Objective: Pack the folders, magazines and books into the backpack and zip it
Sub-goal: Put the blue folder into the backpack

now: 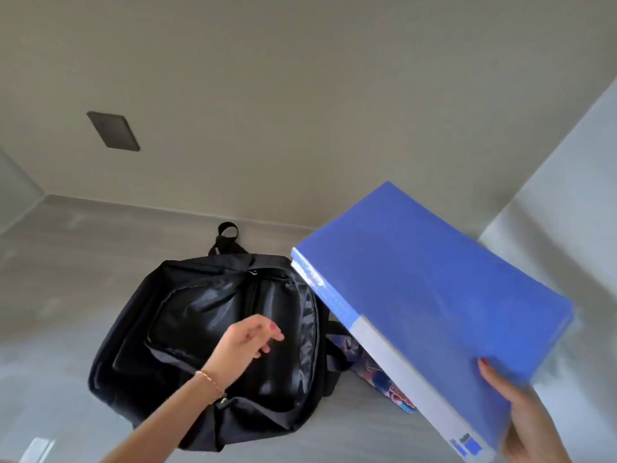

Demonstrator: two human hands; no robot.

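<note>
A black backpack (pixel 207 332) lies flat on the grey surface, front pocket up, its top zip partly parted near the handle. Over the front pocket hovers my left hand (pixel 247 342), fingers loosely apart and holding nothing. My right hand (pixel 524 419) grips the near corner of a large blue folder (pixel 434 302), held tilted in the air to the right of the backpack. Under the folder, a colourful magazine or book (pixel 377 372) lies on the surface, mostly hidden.
The grey surface (pixel 66 279) runs back to a beige wall with a dark rectangular plate (pixel 113 130). A lighter wall (pixel 567 212) rises on the right. A small pale object (pixel 38 449) shows at the bottom left.
</note>
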